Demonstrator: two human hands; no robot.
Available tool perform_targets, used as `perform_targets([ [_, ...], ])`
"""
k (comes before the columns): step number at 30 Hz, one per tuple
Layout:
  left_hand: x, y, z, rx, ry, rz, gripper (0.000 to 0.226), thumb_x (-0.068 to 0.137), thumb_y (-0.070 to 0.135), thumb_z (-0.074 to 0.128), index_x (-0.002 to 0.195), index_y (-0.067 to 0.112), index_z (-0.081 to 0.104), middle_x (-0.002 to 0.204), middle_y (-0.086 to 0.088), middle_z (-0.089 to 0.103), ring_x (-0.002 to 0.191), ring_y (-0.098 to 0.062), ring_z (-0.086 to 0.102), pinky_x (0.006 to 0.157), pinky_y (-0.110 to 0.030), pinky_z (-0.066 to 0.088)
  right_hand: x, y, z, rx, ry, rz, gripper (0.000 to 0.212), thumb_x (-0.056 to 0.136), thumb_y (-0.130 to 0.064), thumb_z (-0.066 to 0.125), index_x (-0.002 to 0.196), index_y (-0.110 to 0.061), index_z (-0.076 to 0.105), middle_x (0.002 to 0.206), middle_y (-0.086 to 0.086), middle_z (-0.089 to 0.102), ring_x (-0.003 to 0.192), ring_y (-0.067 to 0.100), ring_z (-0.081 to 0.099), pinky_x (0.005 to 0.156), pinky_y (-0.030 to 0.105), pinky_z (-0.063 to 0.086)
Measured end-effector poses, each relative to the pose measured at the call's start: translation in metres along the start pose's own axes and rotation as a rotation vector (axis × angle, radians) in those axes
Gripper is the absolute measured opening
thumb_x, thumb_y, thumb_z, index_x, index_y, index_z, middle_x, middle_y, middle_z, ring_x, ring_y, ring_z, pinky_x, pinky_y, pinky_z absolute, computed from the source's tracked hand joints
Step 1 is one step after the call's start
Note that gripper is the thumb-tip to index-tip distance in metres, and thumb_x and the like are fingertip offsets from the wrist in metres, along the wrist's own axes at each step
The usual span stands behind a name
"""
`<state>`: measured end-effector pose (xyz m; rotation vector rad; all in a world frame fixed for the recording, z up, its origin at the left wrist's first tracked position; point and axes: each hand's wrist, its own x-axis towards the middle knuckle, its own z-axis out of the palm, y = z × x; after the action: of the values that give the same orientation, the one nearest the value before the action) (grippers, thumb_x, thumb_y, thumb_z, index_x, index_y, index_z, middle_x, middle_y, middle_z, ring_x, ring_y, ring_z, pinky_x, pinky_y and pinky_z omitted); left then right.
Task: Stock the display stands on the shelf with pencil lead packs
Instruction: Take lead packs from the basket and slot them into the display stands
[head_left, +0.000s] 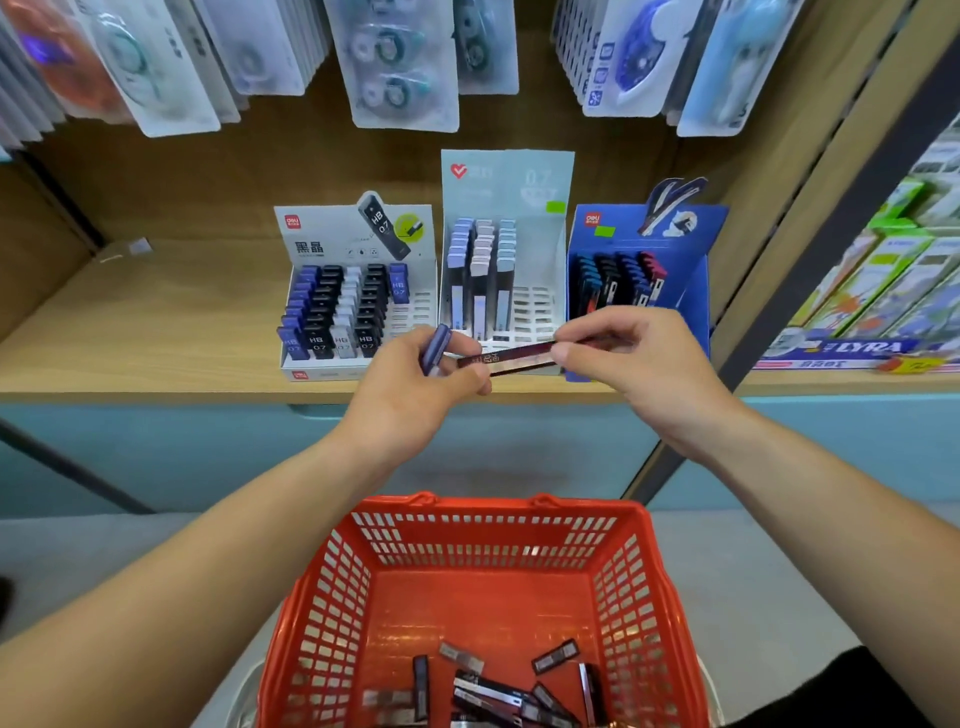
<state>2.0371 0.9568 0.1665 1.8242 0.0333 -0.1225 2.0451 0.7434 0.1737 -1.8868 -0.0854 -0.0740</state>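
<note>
Wooden shop shelf (156, 332), three stands. Right hand (623, 353) fingers (566, 353) pinch maroon pack (506, 358), level before middle stand (540, 306). Left hand (415, 384) grips blue pack (436, 348) and seems to steady the maroon end. Suggest: free the left end, tip upright, seat in blue stand (691, 291) beside its maroon column.

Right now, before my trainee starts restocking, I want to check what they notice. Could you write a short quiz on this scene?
1. What does the right hand pinch?
2. Which hand grips the purple pack? A. left hand B. right hand
3. True or false: the red basket is empty.

Key:
1. The dark red pack.
2. A.
3. False; loose packs lie on its floor.
</note>
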Motion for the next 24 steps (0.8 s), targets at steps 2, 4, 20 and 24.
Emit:
perform_targets([
  [2, -0.001, -0.002, 0.005, 0.001, -0.015, -0.002, 0.014, 0.095, 0.010, 0.068, 0.108, 0.006, 0.063, 0.098, -0.025, 0.072, 0.037, 0.003, 0.048, 0.043, -0.008, 0.034, -0.001, 0.000, -0.005, 0.034, 0.000, -0.017, 0.024, 0.083, -0.004, 0.078, 0.104, -0.016, 0.076, 0.090, -0.002, 0.074, 0.079, 0.005, 0.067, 0.075, 0.024, 0.056],
  [4, -0.002, -0.004, 0.011, 0.024, -0.037, 0.007, 0.017, 0.095, 0.011, 0.068, 0.109, 0.003, 0.065, 0.097, -0.022, 0.074, 0.036, 0.004, 0.049, 0.041, -0.005, 0.034, -0.001, 0.001, -0.010, 0.114, 0.017, 0.005, 0.035, 0.084, 0.002, 0.076, 0.113, -0.017, 0.071, 0.084, -0.007, 0.071, 0.071, 0.002, 0.065, 0.067, 0.019, 0.055],
  [20, 0.004, -0.028, 0.060, 0.175, -0.252, -0.001, 0.023, 0.098, 0.002, 0.056, 0.110, 0.021, 0.062, 0.095, 0.009, 0.078, 0.062, 0.008, 0.056, 0.069, -0.021, 0.041, 0.009, 0.042, -0.107, -0.119, 0.362, -0.008, 0.020, 0.088, -0.003, 0.072, 0.092, -0.023, 0.074, 0.084, 0.002, 0.074, 0.079, 0.019, 0.070, 0.075, 0.037, 0.059],
  [24, 0.015, -0.028, 0.069, 0.103, -0.269, -0.020, 0.019, 0.103, 0.003, 0.048, 0.115, 0.013, 0.059, 0.097, 0.001, 0.079, 0.057, -0.007, 0.050, 0.052, -0.022, 0.044, 0.023, 0.052, -0.118, -0.287, 0.363, -0.051, 0.016, 0.087, -0.006, 0.074, 0.095, -0.021, 0.074, 0.087, -0.003, 0.074, 0.082, 0.014, 0.070, 0.082, 0.037, 0.060],
])
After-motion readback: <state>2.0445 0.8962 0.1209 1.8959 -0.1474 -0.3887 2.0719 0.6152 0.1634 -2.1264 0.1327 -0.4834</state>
